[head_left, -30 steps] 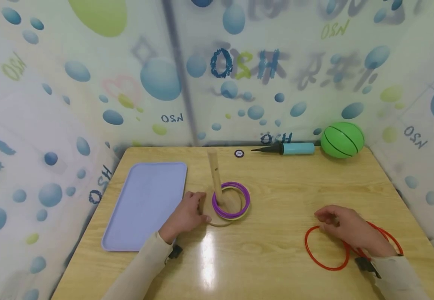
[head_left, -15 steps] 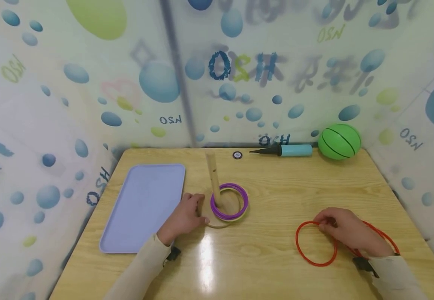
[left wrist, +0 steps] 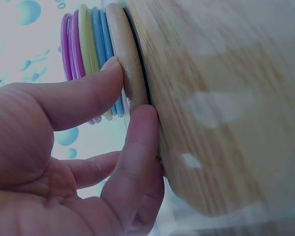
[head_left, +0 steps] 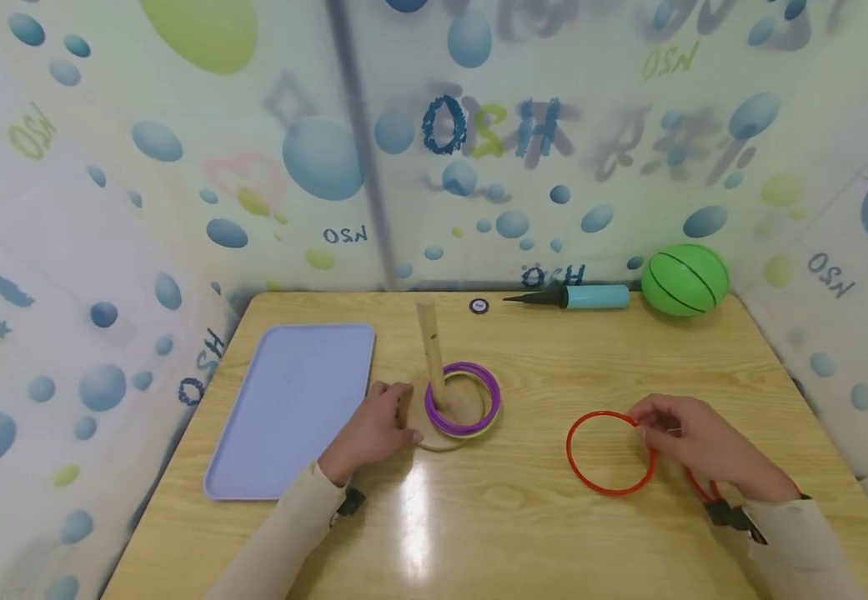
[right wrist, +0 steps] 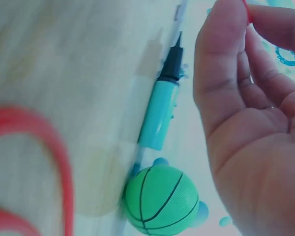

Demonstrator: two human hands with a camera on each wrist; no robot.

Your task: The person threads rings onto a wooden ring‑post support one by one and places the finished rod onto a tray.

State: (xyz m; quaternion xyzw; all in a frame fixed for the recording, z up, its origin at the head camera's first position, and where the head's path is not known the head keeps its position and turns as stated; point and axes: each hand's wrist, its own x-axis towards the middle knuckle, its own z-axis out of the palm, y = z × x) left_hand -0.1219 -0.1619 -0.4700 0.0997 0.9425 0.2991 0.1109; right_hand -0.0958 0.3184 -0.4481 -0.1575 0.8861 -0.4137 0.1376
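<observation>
My left hand (head_left: pixel 373 427) holds the edge of a ring toss stand's round wooden base (left wrist: pixel 127 46), thumb and a fingertip on its rim. The stand's upright wooden peg (head_left: pixel 431 350) rises through stacked rings. Purple rings (left wrist: pixel 73 49) lie on top, yellow rings (left wrist: pixel 87 39) below them, and blue rings (left wrist: pixel 104 37) against the base. At the right, my right hand (head_left: pixel 696 442) pinches a red ring (head_left: pixel 612 492) by its edge, between thumb and fingers. More red rings (head_left: pixel 698 485) are partly hidden under that hand and wrist; they show blurred in the right wrist view.
A pale blue tray (head_left: pixel 294 408) lies left of the stand. Along the table's back edge are a small round dark disc (head_left: pixel 479 307), a blue hand pump (head_left: pixel 597 297) with a black nozzle, and a green ball (head_left: pixel 684 280). Patterned cloth walls (head_left: pixel 403 208) enclose the table.
My right hand has taken hold of a red ring and moved it left and forward, away from the other red rings. The left hand stays at the base.
</observation>
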